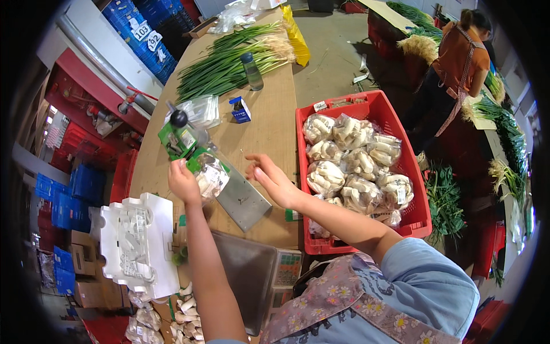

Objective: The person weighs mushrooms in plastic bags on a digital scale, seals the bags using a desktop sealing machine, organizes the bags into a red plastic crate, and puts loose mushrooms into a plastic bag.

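My left hand is closed at one end of a clear bag of pale mushrooms. That bag lies against a green bag-neck sealer with a black knob, mounted on a grey metal base plate. To the right of the plate, my right hand hovers with its fingers apart and nothing in it. Close by on the right stands a red crate filled with similar bagged mushrooms.
On the table are spring onions, a bottle, a small blue box and plastic bags. Nearer me are a white foam box, a scale and loose mushrooms. A person stands at the far right.
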The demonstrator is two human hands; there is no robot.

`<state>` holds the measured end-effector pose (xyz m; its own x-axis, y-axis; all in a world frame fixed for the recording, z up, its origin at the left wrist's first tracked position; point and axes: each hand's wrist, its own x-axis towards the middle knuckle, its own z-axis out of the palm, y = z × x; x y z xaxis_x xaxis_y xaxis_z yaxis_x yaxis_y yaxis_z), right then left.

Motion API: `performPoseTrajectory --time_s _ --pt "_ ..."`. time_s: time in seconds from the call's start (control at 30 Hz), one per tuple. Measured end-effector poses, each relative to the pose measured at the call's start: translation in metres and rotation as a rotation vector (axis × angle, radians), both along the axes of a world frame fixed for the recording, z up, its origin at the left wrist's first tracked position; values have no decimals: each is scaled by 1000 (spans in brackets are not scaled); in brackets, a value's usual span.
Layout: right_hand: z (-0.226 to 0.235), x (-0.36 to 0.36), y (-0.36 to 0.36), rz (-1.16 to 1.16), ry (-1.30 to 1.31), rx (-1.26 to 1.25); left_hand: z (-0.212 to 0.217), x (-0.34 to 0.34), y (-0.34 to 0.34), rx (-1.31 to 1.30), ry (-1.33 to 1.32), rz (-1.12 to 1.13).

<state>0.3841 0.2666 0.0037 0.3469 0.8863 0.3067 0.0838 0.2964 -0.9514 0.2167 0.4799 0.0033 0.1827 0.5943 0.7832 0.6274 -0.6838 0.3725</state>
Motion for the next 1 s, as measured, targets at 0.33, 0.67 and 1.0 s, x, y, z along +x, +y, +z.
performPoseTrajectory --time_s 0.33,0.67,1.0 --pt "-88 38 -120 -135 40 -446 58 9 4 -68 553 -6" --pt "-89 68 -116 -173 -101 -446 70 79 -13 13 538 -285" --pt "-62 115 -49 409 1376 -302 122 149 -110 -3 240 -694"
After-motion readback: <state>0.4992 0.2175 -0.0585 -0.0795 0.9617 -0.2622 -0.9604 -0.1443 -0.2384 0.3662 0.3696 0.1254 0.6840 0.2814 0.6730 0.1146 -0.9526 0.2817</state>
